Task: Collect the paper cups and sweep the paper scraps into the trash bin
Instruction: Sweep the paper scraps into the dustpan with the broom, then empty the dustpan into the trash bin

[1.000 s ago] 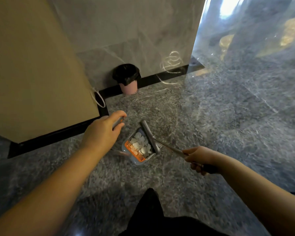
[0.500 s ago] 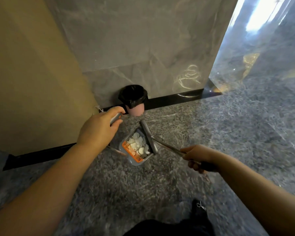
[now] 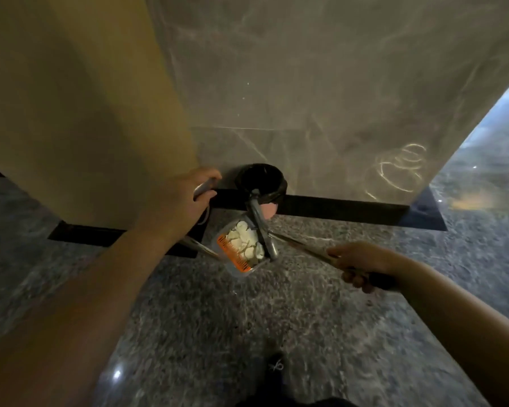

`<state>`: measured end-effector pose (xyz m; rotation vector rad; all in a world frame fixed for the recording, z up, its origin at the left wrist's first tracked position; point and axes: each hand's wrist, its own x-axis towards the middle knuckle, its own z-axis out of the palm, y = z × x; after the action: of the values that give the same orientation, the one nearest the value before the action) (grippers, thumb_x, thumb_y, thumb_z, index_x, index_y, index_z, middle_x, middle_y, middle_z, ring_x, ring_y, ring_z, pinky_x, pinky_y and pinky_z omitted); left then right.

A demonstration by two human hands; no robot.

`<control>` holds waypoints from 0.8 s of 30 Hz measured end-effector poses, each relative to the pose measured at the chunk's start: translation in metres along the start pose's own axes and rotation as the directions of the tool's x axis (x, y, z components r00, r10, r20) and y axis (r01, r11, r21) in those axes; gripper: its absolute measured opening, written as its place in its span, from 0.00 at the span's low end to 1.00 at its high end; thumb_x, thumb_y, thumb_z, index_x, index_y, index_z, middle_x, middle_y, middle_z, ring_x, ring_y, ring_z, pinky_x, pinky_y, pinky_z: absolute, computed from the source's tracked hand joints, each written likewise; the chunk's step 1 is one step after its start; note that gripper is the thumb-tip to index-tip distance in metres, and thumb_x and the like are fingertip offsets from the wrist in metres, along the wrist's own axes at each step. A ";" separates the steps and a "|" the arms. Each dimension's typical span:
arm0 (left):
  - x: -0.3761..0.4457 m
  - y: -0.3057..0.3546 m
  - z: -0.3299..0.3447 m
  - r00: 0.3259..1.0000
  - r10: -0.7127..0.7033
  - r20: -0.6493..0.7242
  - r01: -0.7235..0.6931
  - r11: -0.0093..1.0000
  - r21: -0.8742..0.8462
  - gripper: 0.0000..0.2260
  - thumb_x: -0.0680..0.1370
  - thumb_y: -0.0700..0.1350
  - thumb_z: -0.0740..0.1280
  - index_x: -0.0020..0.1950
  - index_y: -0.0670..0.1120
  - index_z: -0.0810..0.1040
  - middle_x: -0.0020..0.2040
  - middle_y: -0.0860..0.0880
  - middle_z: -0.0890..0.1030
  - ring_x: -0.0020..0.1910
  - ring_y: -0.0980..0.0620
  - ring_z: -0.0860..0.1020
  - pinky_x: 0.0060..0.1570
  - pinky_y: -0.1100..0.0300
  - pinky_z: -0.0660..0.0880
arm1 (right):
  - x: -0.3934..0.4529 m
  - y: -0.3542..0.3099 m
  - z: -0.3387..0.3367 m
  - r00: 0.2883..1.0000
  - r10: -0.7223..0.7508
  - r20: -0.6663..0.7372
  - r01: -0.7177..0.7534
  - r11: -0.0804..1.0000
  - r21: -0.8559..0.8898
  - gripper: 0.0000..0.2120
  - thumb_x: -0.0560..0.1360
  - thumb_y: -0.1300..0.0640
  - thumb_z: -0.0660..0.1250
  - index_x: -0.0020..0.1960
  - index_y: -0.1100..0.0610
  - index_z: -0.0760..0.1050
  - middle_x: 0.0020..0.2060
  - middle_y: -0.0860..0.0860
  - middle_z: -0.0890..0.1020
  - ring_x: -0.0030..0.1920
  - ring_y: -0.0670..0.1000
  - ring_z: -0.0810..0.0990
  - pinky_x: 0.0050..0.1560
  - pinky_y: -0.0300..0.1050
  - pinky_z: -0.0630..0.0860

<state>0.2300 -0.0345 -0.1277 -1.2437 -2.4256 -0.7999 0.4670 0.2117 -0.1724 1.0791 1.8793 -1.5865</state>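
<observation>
left hand [image 3: 180,201] grips dustpan handle | right hand [image 3: 362,261] grips broom stick | scraps [image 3: 246,240] in dustpan [image 3: 238,248] — between hands | bin [image 3: 260,180] just beyond — right of left hand

The speckled grey stone floor [image 3: 276,312] looks shiny. The grey marble wall [image 3: 306,83] is smooth and glossy. The round pink trash bin [image 3: 267,210] has a shiny black plastic bag [image 3: 260,179].

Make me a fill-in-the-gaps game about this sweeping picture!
1. The white paper scraps lie in the grey ____.
2. The trash bin has a ____ bag inside.
3. The right hand grips the ____ handle.
4. The bin stands against the ____.

Missing words: dustpan; black; broom; wall
</observation>
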 end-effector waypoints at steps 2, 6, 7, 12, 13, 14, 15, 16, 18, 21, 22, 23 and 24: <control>0.020 0.004 0.007 0.999 -0.024 0.023 0.024 1.000 -0.002 0.12 0.76 0.46 0.70 0.56 0.59 0.74 0.41 0.58 0.75 0.33 0.59 0.66 0.30 0.75 0.63 | 0.018 -0.011 -0.025 1.000 0.006 0.022 -0.005 1.000 -0.028 0.13 0.81 0.59 0.55 0.63 0.51 0.71 0.26 0.51 0.71 0.22 0.45 0.66 0.24 0.35 0.62; 0.072 0.008 0.023 0.989 -0.111 0.102 0.116 0.992 -0.045 0.10 0.77 0.44 0.69 0.59 0.51 0.79 0.42 0.54 0.75 0.35 0.72 0.71 0.34 0.78 0.65 | 0.052 -0.035 -0.072 0.999 0.004 0.053 -0.001 0.998 -0.056 0.14 0.81 0.59 0.55 0.65 0.50 0.70 0.26 0.51 0.71 0.22 0.45 0.66 0.23 0.35 0.62; 0.087 0.009 0.026 0.983 -0.135 0.122 0.144 0.987 -0.070 0.10 0.78 0.44 0.68 0.59 0.51 0.79 0.46 0.53 0.76 0.39 0.70 0.72 0.37 0.77 0.66 | 0.059 -0.042 -0.082 0.998 -0.006 0.066 0.010 0.998 -0.062 0.14 0.81 0.59 0.56 0.65 0.49 0.70 0.26 0.51 0.71 0.22 0.45 0.66 0.23 0.35 0.62; 0.154 0.021 0.036 0.963 -0.218 0.160 0.232 0.970 -0.071 0.12 0.79 0.43 0.67 0.62 0.46 0.78 0.53 0.46 0.78 0.41 0.58 0.71 0.41 0.75 0.64 | 0.091 -0.077 -0.136 0.995 -0.015 0.097 0.020 0.999 -0.051 0.17 0.81 0.57 0.57 0.69 0.47 0.67 0.27 0.52 0.72 0.21 0.45 0.67 0.23 0.35 0.63; 0.165 0.023 0.037 0.968 -0.202 0.149 0.212 0.976 -0.049 0.11 0.79 0.43 0.67 0.61 0.47 0.78 0.51 0.48 0.77 0.38 0.61 0.71 0.39 0.77 0.64 | 0.097 -0.085 -0.146 0.995 -0.019 0.099 0.024 0.998 -0.058 0.18 0.81 0.57 0.57 0.70 0.47 0.66 0.26 0.52 0.72 0.21 0.45 0.67 0.23 0.35 0.63; 0.175 0.027 0.039 0.973 -0.182 0.142 0.188 0.982 -0.032 0.10 0.79 0.44 0.67 0.60 0.48 0.78 0.49 0.50 0.76 0.37 0.65 0.71 0.38 0.79 0.64 | 0.104 -0.092 -0.157 0.995 -0.022 0.100 0.028 0.998 -0.060 0.20 0.81 0.58 0.57 0.71 0.46 0.65 0.26 0.52 0.72 0.21 0.45 0.67 0.23 0.35 0.63; 0.185 0.029 0.040 0.976 -0.169 0.137 0.173 0.985 -0.017 0.10 0.79 0.44 0.68 0.59 0.49 0.78 0.49 0.52 0.75 0.37 0.67 0.70 0.37 0.80 0.64 | 0.111 -0.099 -0.167 0.994 -0.029 0.103 0.035 0.998 -0.058 0.21 0.81 0.59 0.57 0.73 0.46 0.64 0.26 0.52 0.72 0.20 0.46 0.67 0.23 0.35 0.63; 0.195 0.031 0.043 0.975 -0.173 0.137 0.174 0.985 0.004 0.10 0.79 0.45 0.67 0.59 0.51 0.78 0.49 0.53 0.75 0.36 0.66 0.70 0.36 0.79 0.64 | 0.120 -0.106 -0.178 0.993 -0.039 0.111 0.046 0.997 -0.062 0.22 0.81 0.59 0.57 0.73 0.46 0.63 0.27 0.53 0.72 0.20 0.46 0.67 0.22 0.35 0.63; 0.213 0.033 0.050 0.967 -0.211 0.142 0.202 0.977 0.072 0.10 0.79 0.48 0.66 0.60 0.56 0.76 0.49 0.54 0.75 0.36 0.63 0.70 0.33 0.75 0.64 | 0.137 -0.121 -0.200 0.991 -0.058 0.120 0.068 0.994 -0.088 0.23 0.80 0.60 0.57 0.74 0.47 0.63 0.26 0.53 0.73 0.19 0.46 0.67 0.22 0.35 0.63; 0.238 0.040 0.064 0.958 -0.265 0.109 0.250 0.959 0.136 0.09 0.79 0.52 0.65 0.58 0.64 0.73 0.50 0.56 0.76 0.41 0.57 0.73 0.37 0.67 0.68 | 0.163 -0.140 -0.236 0.987 -0.095 0.130 0.113 0.984 -0.139 0.22 0.80 0.61 0.57 0.72 0.48 0.66 0.24 0.52 0.73 0.19 0.47 0.67 0.22 0.35 0.63; 0.246 0.045 0.069 0.955 -0.280 0.093 0.265 0.952 0.151 0.10 0.79 0.52 0.65 0.57 0.66 0.71 0.50 0.56 0.77 0.42 0.56 0.74 0.38 0.65 0.70 | 0.171 -0.145 -0.249 0.984 -0.102 0.143 0.124 0.980 -0.153 0.22 0.80 0.61 0.57 0.71 0.48 0.67 0.25 0.52 0.73 0.19 0.47 0.67 0.23 0.36 0.63; 0.254 0.050 0.073 0.951 -0.300 0.077 0.284 0.944 0.170 0.10 0.79 0.53 0.65 0.57 0.66 0.70 0.50 0.56 0.78 0.43 0.55 0.76 0.40 0.62 0.73 | 0.178 -0.150 -0.261 0.981 -0.104 0.163 0.131 0.978 -0.163 0.21 0.80 0.61 0.57 0.70 0.47 0.68 0.26 0.53 0.73 0.20 0.47 0.67 0.23 0.36 0.63; 0.262 0.056 0.078 0.946 -0.318 0.060 0.303 0.935 0.187 0.11 0.79 0.53 0.65 0.58 0.67 0.69 0.51 0.56 0.79 0.44 0.53 0.77 0.41 0.58 0.75 | 0.184 -0.156 -0.274 0.977 -0.104 0.188 0.137 0.976 -0.171 0.19 0.80 0.61 0.56 0.67 0.47 0.70 0.26 0.53 0.73 0.20 0.47 0.67 0.23 0.36 0.64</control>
<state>0.1228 0.2083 -0.0412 -0.8592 -2.7408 -0.6009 0.2732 0.5203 -0.1526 0.7325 1.9557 -1.4853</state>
